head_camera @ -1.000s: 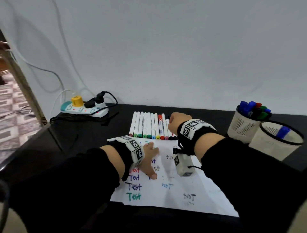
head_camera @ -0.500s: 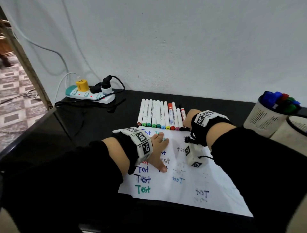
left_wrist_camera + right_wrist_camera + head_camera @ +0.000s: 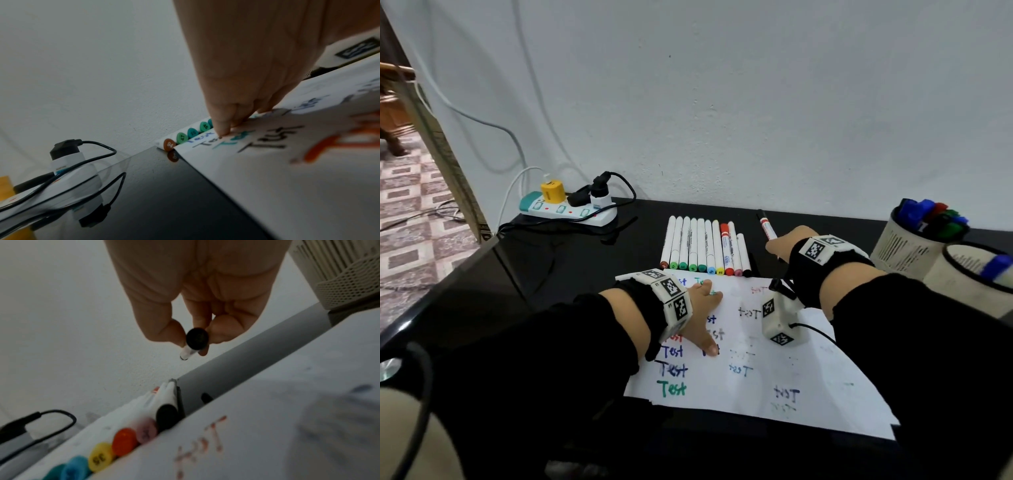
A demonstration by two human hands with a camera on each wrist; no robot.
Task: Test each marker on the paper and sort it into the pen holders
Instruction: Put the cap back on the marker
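A white paper (image 3: 808,383) with several "Test" scribbles lies on the black table (image 3: 571,267). My left hand (image 3: 705,308) lies flat on its upper left part, and its fingertips (image 3: 224,129) press the paper's far edge. A row of white markers (image 3: 705,246) with coloured caps lies just beyond the paper. My right hand (image 3: 779,245) hovers right of that row and pinches a black-capped marker (image 3: 766,228) with a red label. In the right wrist view that marker (image 3: 196,339) sits between thumb and fingers. Two pale mesh pen holders stand at the right: the far holder (image 3: 904,250) has several markers, the near holder (image 3: 962,277) a blue one.
A white power strip (image 3: 568,212) with plugs and black cables sits at the table's back left. A white wall rises right behind the table. The table's left edge drops to a patterned floor.
My right hand has lifted the black-capped marker out of the row's right end and carried it to the right. The left hand still rests on the paper.
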